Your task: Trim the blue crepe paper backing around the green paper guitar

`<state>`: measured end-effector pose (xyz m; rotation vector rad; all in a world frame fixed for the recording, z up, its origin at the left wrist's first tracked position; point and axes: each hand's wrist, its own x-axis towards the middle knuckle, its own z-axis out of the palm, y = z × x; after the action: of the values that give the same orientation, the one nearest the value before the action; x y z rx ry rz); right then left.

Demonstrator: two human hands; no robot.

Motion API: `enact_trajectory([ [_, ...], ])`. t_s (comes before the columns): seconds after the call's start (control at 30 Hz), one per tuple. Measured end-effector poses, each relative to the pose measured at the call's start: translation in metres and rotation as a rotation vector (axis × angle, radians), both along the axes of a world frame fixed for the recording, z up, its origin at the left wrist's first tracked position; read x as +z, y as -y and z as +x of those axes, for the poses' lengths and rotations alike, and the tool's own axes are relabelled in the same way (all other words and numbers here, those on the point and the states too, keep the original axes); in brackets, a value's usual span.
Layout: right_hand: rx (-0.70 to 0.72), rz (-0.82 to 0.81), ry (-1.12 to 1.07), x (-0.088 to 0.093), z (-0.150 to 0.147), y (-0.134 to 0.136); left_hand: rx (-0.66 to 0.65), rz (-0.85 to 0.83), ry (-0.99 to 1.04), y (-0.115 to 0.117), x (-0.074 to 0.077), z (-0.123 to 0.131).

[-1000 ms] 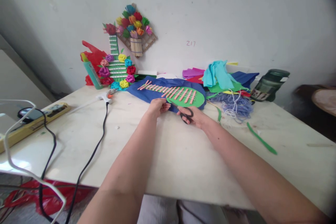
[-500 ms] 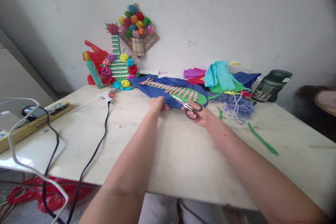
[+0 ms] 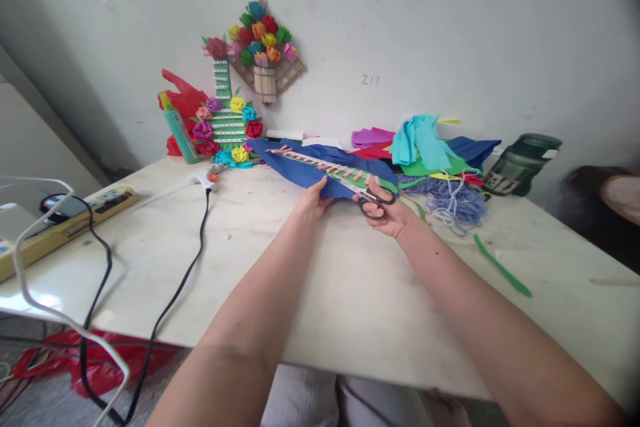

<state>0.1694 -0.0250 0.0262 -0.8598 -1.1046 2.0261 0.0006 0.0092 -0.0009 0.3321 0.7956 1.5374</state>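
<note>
Currently gripping scissors (image 3: 360,191) in my right hand (image 3: 389,217), blades toward 10 o'clock; my left hand (image 3: 314,201) pinches blue sheet (image 3: 300,172); glue gun (image 3: 203,178) at its 9 o'clock.

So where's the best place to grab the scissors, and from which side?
I'd take the scissors by the black loops, coming from the near right. Those rounded openings fit fingers and face that side, where the right hand holds them. The metal blades point left and away, close to the left hand, so that end is worse.
</note>
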Motion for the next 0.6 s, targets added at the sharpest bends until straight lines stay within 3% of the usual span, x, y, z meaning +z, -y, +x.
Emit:
enact_trajectory([
  [0.2,-0.005,-0.029,-0.024,-0.0005,-0.0007,-0.0007,0.108,0.025,0.010,-0.0077,-0.0073,0.0014],
  [0.47,0.008,-0.007,0.038,-0.0034,-0.0047,-0.0011,0.271,-0.161,-0.090,-0.0039,-0.0019,0.0043],
  [0.6,-0.004,0.003,0.093,-0.0014,-0.0075,0.0015,0.272,-0.170,-0.086,-0.0013,-0.0003,0.0050],
])
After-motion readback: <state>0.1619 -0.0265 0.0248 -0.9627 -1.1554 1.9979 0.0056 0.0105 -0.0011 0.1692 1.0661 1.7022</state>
